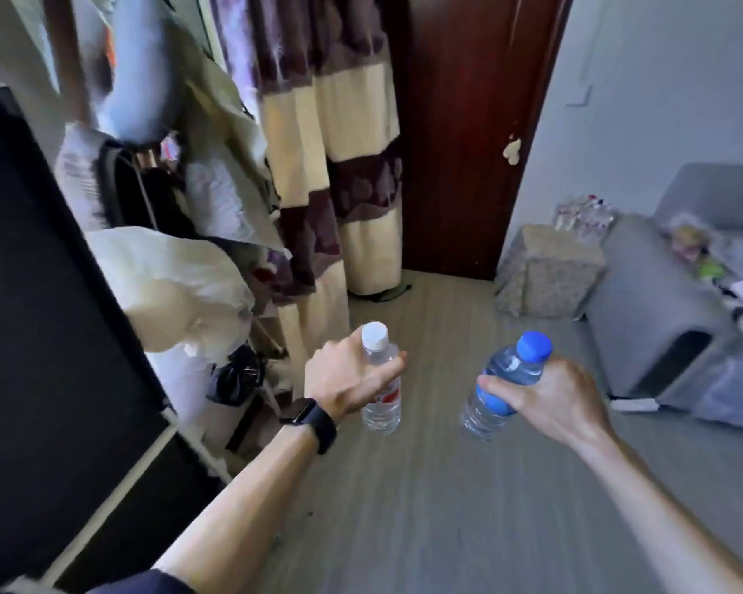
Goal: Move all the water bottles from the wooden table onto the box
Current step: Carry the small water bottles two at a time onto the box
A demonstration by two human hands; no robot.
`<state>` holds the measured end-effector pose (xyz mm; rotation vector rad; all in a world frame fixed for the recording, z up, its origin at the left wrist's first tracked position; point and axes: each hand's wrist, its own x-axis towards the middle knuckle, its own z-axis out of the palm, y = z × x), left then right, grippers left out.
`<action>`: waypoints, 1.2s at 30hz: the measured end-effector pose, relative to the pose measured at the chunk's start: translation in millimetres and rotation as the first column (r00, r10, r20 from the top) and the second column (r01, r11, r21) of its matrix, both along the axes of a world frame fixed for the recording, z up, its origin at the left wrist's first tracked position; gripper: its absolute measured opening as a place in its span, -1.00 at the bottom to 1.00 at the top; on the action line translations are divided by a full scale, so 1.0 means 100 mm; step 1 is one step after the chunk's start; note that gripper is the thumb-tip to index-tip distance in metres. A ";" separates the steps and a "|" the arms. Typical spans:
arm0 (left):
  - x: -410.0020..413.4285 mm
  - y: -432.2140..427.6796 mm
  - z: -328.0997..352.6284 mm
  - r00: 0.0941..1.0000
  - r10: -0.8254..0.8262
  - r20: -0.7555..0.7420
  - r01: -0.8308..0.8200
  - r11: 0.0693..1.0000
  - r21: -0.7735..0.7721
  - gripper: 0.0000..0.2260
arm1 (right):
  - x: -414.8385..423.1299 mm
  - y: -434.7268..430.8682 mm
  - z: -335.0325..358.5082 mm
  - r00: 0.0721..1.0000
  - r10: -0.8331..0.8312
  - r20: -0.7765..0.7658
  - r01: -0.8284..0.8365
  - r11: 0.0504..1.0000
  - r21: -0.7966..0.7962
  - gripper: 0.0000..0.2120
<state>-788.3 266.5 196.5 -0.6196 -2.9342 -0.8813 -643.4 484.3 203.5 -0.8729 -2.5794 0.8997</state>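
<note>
Left hand [348,379] grips white-capped bottle [380,379]; right hand [558,396] grips blue-capped bottle [502,379]; labels partly hidden, surroundings blurred.

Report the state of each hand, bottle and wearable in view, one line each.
left hand: grips the white-capped bottle near its top.
white-capped bottle: capped, roughly upright, held above the floor.
right hand: grips the blue-capped bottle around its middle.
blue-capped bottle: capped, tilted, held above the floor.
watch: strapped on the left wrist.
</note>
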 end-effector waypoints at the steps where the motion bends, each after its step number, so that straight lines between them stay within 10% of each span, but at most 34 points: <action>1: -0.11 0.19 -0.01 0.999 -0.041 -0.003 0.041 0.999 -0.017 -0.60 | -0.02 0.16 0.01 0.999 -0.039 -0.007 0.039 0.999 0.004 -0.62; 36: -3.22 7.01 -0.63 0.952 -0.280 0.123 0.291 0.953 -0.082 -0.53 | -2.26 6.63 -0.68 0.938 -0.344 -0.047 0.343 0.939 -0.034 -0.45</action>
